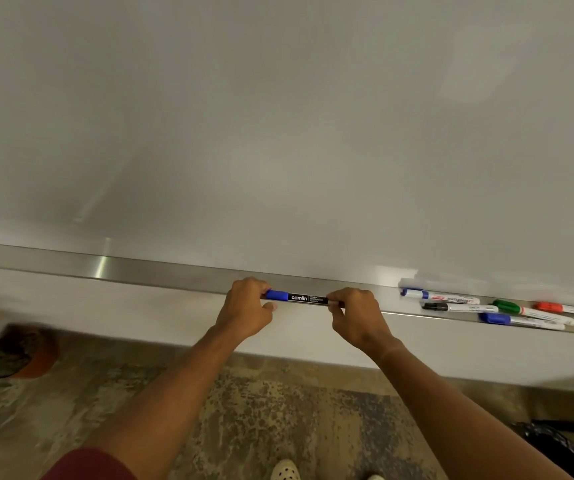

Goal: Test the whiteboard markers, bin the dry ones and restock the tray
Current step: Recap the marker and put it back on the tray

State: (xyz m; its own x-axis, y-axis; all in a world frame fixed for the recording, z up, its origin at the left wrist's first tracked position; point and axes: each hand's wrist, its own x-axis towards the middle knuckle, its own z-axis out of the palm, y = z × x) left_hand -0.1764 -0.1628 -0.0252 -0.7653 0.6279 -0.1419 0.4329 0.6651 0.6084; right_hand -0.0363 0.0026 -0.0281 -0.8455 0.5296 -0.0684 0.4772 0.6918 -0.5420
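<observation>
At tray edge: blue-capped marker (299, 298) held level
Left hand (248, 308): pinching its blue cap
Right hand (356, 315): gripping its other end
Far right on tray (174, 271): five markers (451, 299)

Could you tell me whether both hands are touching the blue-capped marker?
Touching: the head view shows the left hand pinching the blue-capped marker at its cap, the right hand its other end.

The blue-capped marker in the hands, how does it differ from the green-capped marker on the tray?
The blue-capped marker has a black barrel; the green-capped marker has a white one. The blue-capped marker is held level, left hand on its cap, right hand on its other end; the green-capped marker lies on the tray. Both are capped.
</observation>
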